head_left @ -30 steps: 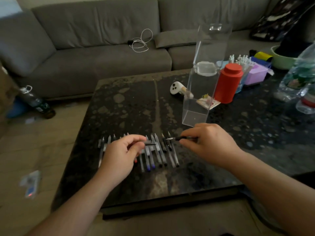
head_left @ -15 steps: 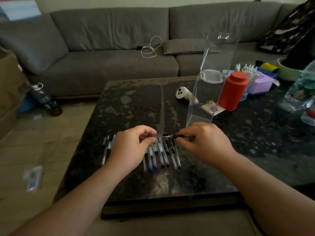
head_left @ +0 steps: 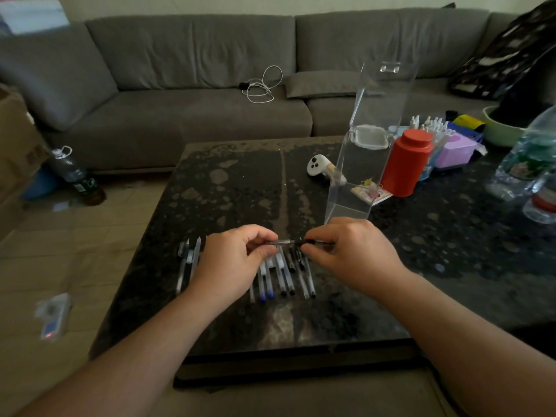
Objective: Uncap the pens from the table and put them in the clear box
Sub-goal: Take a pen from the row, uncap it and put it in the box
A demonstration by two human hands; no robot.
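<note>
A row of several capped pens (head_left: 281,278) lies on the dark table (head_left: 228,194), partly hidden under my hands. I hold one pen (head_left: 288,242) level just above the row. My left hand (head_left: 237,257) pinches its clear barrel end, and my right hand (head_left: 352,251) pinches its black cap end. The two hands are close together. The tall clear box (head_left: 367,164) stands upright right behind my right hand, its hinged lid raised. Nothing shows inside it.
A white controller (head_left: 319,167) lies left of the box. A red canister (head_left: 407,162), a purple tub (head_left: 454,150) and plastic bottles (head_left: 529,164) crowd the table's right side. A grey sofa (head_left: 210,85) runs behind. A bottle (head_left: 75,176) stands on the floor at left.
My hands have come together: a second ago they held separate pieces a little apart, now both grip one pen end to end. The view has shifted slightly.
</note>
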